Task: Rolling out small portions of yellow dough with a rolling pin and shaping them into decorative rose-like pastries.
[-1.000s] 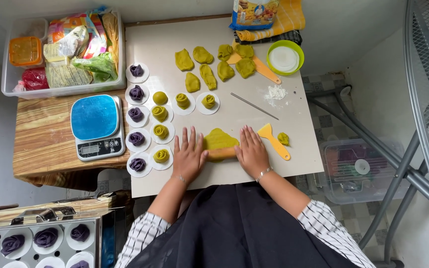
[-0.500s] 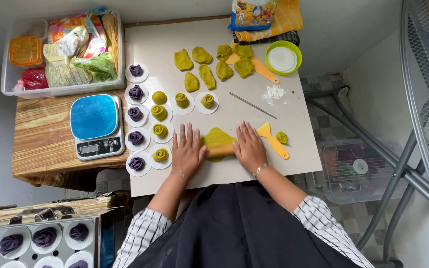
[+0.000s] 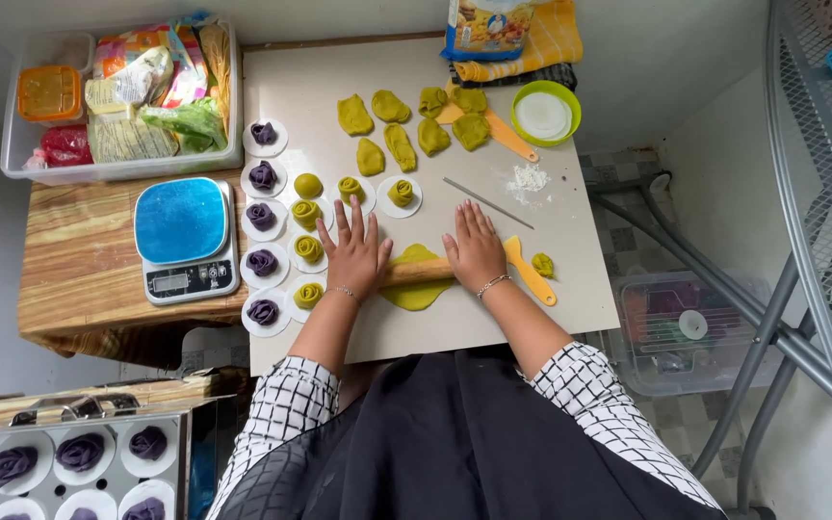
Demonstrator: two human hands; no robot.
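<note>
Smooth pale board (image 3: 493, 327) — both hands flat, fingers spread, on wooden rolling pin (image 3: 418, 272) over green dough (image 3: 416, 292).

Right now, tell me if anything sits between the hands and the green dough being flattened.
Only the wooden rolling pin. The left hand and right hand press flat on its ends, and the pin lies across the green dough. Nothing else visible intervenes.

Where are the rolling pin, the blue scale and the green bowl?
rolling pin (image 3: 419, 272), head view, on the wooden middle between the hands.
blue scale (image 3: 181, 221), head view, on its blue top plate.
green bowl (image 3: 573, 101), head view, on its right rim.
</note>
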